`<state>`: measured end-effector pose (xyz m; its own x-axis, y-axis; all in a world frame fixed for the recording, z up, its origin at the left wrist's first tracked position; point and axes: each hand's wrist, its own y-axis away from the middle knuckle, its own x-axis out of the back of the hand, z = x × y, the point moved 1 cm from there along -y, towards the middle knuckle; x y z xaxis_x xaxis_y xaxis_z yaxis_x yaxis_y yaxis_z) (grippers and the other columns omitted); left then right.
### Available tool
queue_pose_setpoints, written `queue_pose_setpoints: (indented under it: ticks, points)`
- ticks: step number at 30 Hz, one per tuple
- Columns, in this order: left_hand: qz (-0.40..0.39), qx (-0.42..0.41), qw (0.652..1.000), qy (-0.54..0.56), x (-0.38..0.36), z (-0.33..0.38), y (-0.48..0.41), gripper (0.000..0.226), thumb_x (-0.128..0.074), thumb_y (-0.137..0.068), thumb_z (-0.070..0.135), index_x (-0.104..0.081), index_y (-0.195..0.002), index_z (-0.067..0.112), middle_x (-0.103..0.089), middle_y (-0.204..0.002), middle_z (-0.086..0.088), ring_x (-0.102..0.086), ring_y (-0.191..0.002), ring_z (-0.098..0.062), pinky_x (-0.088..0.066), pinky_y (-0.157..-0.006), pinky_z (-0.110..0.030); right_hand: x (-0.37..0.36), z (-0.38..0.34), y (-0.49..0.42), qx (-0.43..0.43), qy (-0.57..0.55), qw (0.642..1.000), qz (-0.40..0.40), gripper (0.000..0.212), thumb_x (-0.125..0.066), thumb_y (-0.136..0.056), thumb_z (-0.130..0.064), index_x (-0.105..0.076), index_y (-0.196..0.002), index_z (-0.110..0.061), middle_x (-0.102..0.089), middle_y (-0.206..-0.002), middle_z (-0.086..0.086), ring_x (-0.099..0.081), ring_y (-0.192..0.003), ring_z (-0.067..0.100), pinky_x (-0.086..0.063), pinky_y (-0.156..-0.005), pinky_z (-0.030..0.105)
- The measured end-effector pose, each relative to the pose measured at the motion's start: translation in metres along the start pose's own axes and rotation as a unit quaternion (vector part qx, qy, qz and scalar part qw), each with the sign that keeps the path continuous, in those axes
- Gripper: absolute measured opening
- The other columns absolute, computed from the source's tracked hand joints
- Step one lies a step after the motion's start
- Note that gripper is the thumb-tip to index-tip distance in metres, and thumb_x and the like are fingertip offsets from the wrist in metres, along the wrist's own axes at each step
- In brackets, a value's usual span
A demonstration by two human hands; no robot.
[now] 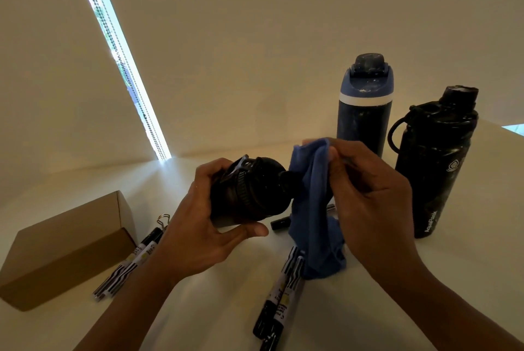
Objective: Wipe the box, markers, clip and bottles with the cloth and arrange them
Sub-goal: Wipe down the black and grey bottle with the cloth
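While the left hand (198, 225) grips a black bottle (249, 191) on its side above the tabletop (425, 279), its palm hides most of the bottle's body. The right hand (374, 203) pinches the blue cloth (312, 208) at the bottle's cap; contact is unclear. The cloth hangs to the tabletop, covering part of a small dark object (280, 223). The front markers (280, 294) run off the lower edge. At left lie the box (65, 245), the other markers (133, 260) and a half-hidden clip (163, 220). The blue-lidded bottle (364, 123) and the looped bottle (433, 169) stand at right rear.
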<state>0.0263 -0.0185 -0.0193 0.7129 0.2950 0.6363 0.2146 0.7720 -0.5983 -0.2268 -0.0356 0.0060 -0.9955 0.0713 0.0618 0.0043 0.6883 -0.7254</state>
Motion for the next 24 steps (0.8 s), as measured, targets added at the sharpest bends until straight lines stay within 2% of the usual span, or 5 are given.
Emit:
queue_pose_setpoints:
  ticks: [2,6,12,17,24]
  points:
    - [-0.005,-0.001,1.0,-0.005,-0.002,0.0,0.0,0.098,-0.085,-0.067,0.069,-0.023,-0.142,0.057,-0.056,-0.132,0.026,-0.062,-0.12,-0.008,-0.056,-0.096,-0.029,-0.003,-0.009,0.001,0.036,0.006,0.999,-0.01,0.022,-0.059,-0.101,-0.023,-0.07,-0.118,-0.014,-0.07,-0.1,-0.02,-0.07,-0.095,-0.001,-0.054,-0.082,0.013]
    - [-0.013,-0.009,1.0,-0.022,-0.007,0.001,0.0,0.097,-0.084,-0.067,0.073,-0.024,-0.142,0.057,-0.056,-0.134,0.022,-0.063,-0.118,-0.018,-0.057,-0.094,-0.049,-0.011,-0.018,0.006,0.101,0.061,0.991,-0.055,0.022,-0.069,-0.097,-0.024,-0.072,-0.117,-0.015,-0.072,-0.112,-0.008,-0.069,-0.106,0.011,-0.054,-0.089,0.02]
    - [-0.015,0.002,0.999,-0.03,-0.01,-0.003,0.001,0.099,-0.088,-0.065,0.07,-0.026,-0.141,0.054,-0.057,-0.135,0.015,-0.062,-0.118,-0.022,-0.056,-0.093,-0.05,-0.014,-0.016,0.008,0.025,0.06,0.995,-0.073,0.031,-0.078,-0.084,-0.022,-0.066,-0.113,-0.021,-0.068,-0.108,-0.014,-0.067,-0.105,0.015,-0.056,-0.087,0.027]
    - [-0.005,-0.01,1.0,-0.02,-0.008,-0.001,0.001,0.091,-0.075,-0.07,0.08,-0.026,-0.141,0.053,-0.054,-0.136,0.017,-0.063,-0.117,-0.022,-0.058,-0.091,-0.049,-0.016,-0.017,0.01,0.068,0.087,0.989,-0.099,0.038,-0.081,-0.078,-0.015,-0.066,-0.113,-0.013,-0.065,-0.109,-0.005,-0.065,-0.105,0.013,-0.053,-0.086,0.017]
    - [-0.01,0.0,0.999,-0.03,-0.009,0.003,-0.001,0.098,-0.088,-0.065,0.07,-0.026,-0.141,0.054,-0.059,-0.132,0.016,-0.065,-0.116,-0.022,-0.057,-0.092,-0.049,-0.012,-0.018,0.007,0.088,0.098,0.99,-0.052,0.013,-0.079,-0.086,-0.013,-0.073,-0.098,-0.011,-0.066,-0.099,-0.003,-0.067,-0.094,0.015,-0.054,-0.081,0.019]
